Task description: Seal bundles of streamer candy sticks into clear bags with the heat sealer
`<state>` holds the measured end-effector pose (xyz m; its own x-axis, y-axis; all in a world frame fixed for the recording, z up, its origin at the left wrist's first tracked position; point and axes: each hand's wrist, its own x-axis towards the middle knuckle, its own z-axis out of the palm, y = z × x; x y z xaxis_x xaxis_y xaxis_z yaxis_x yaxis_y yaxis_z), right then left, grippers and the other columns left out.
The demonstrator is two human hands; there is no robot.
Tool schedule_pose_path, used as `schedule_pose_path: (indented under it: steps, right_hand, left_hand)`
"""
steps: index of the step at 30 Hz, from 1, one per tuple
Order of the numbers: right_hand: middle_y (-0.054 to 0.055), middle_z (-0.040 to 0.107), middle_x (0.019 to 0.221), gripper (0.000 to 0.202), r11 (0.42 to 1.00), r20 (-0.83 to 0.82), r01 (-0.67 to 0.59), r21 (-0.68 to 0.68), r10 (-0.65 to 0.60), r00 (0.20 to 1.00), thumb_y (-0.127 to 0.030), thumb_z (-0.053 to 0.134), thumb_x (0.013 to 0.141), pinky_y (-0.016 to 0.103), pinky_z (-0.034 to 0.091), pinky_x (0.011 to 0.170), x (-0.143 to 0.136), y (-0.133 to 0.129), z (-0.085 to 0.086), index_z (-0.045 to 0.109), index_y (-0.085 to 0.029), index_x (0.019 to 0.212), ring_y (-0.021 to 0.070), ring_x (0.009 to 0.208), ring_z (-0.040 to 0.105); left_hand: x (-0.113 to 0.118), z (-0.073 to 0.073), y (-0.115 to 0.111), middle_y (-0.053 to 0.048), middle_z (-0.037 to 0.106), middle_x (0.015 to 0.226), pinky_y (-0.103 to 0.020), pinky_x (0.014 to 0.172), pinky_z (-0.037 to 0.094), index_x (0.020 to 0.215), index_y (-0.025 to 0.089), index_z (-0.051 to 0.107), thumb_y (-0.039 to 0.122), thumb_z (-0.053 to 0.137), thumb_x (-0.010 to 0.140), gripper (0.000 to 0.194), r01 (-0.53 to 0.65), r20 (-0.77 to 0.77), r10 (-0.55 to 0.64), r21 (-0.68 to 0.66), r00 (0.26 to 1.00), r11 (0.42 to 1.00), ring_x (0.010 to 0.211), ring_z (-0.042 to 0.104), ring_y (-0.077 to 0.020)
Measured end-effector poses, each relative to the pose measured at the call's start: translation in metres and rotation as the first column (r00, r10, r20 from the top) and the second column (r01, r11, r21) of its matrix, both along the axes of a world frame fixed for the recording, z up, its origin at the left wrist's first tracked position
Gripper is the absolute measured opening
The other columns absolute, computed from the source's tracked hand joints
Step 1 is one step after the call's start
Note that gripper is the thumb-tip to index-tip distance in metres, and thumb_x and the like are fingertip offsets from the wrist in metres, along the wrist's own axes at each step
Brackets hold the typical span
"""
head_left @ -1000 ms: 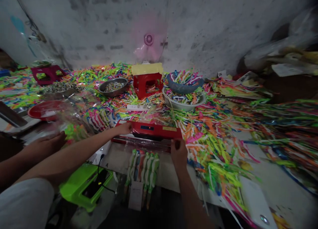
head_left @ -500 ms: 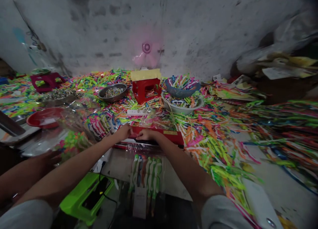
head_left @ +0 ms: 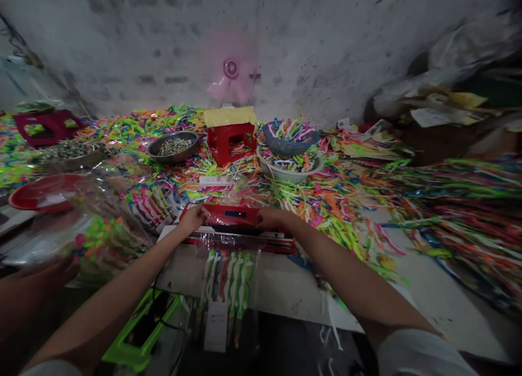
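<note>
Clear bag [head_left: 228,278] is at the front of the red machine [head_left: 220,216]: top end up against it, body across the tabletop [head_left: 281,281], card end past the front edge. Left hand [head_left: 193,219] is on the machine's left part, fingers bent near the film; right hand [head_left: 269,217] is on its right part, fingers curled. Can't tell whether either pinches film or just presses the bar.

Progress, my read: filling looks done, twisted pieces lined up in the bag and a white card [head_left: 216,327] at the near end. Top end looks like the step in hand; can't confirm it's closed. Plenty left: loose coloured strips [head_left: 338,224] cover much of the surface behind.

Writing: card has faint print, illegible. Machine's dark display [head_left: 235,214] shows a small orange-red light, no readable digits. No brand legible anywhere.
</note>
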<state>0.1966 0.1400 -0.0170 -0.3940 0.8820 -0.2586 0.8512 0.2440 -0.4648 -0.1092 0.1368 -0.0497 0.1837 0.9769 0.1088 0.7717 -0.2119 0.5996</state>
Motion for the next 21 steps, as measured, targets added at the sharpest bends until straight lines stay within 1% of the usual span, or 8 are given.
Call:
schedule_pose_path:
  steps: [2, 5, 6, 8, 11, 15, 19, 21]
  right_hand:
    - [0.001, 0.069, 0.064, 0.012, 0.997, -0.004, 0.023, 0.070, -0.023, 1.000, -0.013, 0.076, 0.056, 0.025, 0.042, 0.066, 0.003, -0.004, 0.005, 0.070, -0.019, 0.065, 0.0174, 0.066, 0.059]
    - [0.005, 0.073, 0.091, 0.030, 0.969, -0.034, 0.045, 0.243, -0.037, 0.999, -0.016, 0.071, 0.067, 0.025, 0.042, 0.073, 0.003, -0.020, 0.009, 0.071, -0.020, 0.097, 0.0206, 0.085, 0.064]
    - [0.005, 0.073, 0.095, 0.030, 0.950, -0.041, 0.054, 0.306, -0.044, 0.998, -0.017, 0.067, 0.072, 0.025, 0.043, 0.075, 0.003, -0.028, 0.008, 0.070, -0.020, 0.102, 0.0211, 0.088, 0.064]
    - [0.007, 0.073, 0.095, 0.024, 0.913, -0.046, 0.084, 0.399, -0.071, 0.996, -0.017, 0.057, 0.081, 0.026, 0.043, 0.076, 0.001, -0.049, 0.000, 0.070, -0.019, 0.101, 0.0219, 0.089, 0.065]
    - [0.011, 0.073, 0.101, 0.029, 0.891, -0.034, 0.112, 0.440, -0.108, 0.994, -0.012, 0.048, 0.085, 0.030, 0.044, 0.083, -0.007, -0.083, -0.027, 0.069, -0.018, 0.103, 0.0237, 0.093, 0.066]
    - [0.013, 0.065, 0.125, 0.051, 0.872, 0.018, 0.066, 0.485, -0.085, 0.996, 0.000, 0.048, 0.073, 0.033, 0.041, 0.099, -0.021, -0.115, -0.077, 0.064, -0.016, 0.119, 0.0243, 0.114, 0.060]
    - [0.012, 0.062, 0.130, 0.047, 0.760, 0.004, 0.099, 0.642, -0.133, 0.991, 0.003, 0.046, 0.074, 0.036, 0.041, 0.103, -0.031, -0.128, -0.117, 0.066, -0.015, 0.113, 0.0225, 0.123, 0.055]
    - [0.014, 0.063, 0.128, 0.047, 0.716, -0.010, 0.119, 0.688, -0.154, 0.988, 0.003, 0.046, 0.075, 0.035, 0.041, 0.104, -0.033, -0.130, -0.125, 0.065, -0.013, 0.114, 0.0225, 0.122, 0.056]
  left_hand:
    - [0.001, 0.002, -0.001, -0.004, 0.068, 0.076, -0.029, 0.074, 0.049, 0.071, 0.021, 0.052, 0.024, 0.046, 0.083, 0.013, -0.002, 0.018, 0.002, 0.004, 1.000, 1.000, 0.077, 0.065, -0.0190]
    - [0.002, 0.007, -0.008, -0.004, 0.069, 0.081, -0.029, 0.077, 0.049, 0.073, 0.022, 0.048, 0.024, 0.045, 0.084, 0.012, 0.018, 0.082, -0.020, 0.022, 0.996, 1.000, 0.081, 0.064, -0.0185]
    - [0.003, 0.008, -0.014, -0.005, 0.069, 0.083, -0.029, 0.078, 0.049, 0.074, 0.022, 0.046, 0.024, 0.044, 0.085, 0.012, 0.041, 0.108, -0.044, 0.031, 0.993, 0.999, 0.082, 0.064, -0.0181]
    - [0.003, 0.009, -0.031, -0.006, 0.069, 0.090, -0.029, 0.081, 0.049, 0.077, 0.022, 0.044, 0.027, 0.041, 0.089, 0.013, 0.113, 0.142, -0.119, 0.052, 0.983, 0.992, 0.084, 0.063, -0.0174]
    - [0.005, 0.002, -0.063, -0.007, 0.069, 0.098, -0.030, 0.083, 0.048, 0.083, 0.022, 0.046, 0.028, 0.036, 0.092, 0.015, 0.240, 0.101, -0.244, 0.052, 0.964, 0.969, 0.086, 0.062, -0.0174]
    - [0.011, -0.019, -0.097, -0.009, 0.069, 0.101, -0.031, 0.085, 0.048, 0.103, 0.020, 0.057, 0.026, 0.036, 0.093, 0.024, 0.277, 0.032, -0.277, -0.004, 0.960, 0.961, 0.092, 0.064, -0.0199]
    - [0.014, -0.036, -0.108, -0.012, 0.065, 0.121, -0.033, 0.094, 0.046, 0.127, 0.019, 0.052, 0.031, 0.033, 0.095, 0.039, 0.232, 0.056, -0.231, -0.008, 0.971, 0.973, 0.111, 0.061, -0.0233]
    - [0.015, -0.041, -0.109, -0.012, 0.062, 0.128, -0.033, 0.096, 0.045, 0.123, 0.019, 0.054, 0.031, 0.033, 0.094, 0.038, 0.204, 0.078, -0.205, 0.012, 0.976, 0.979, 0.118, 0.058, -0.0239]
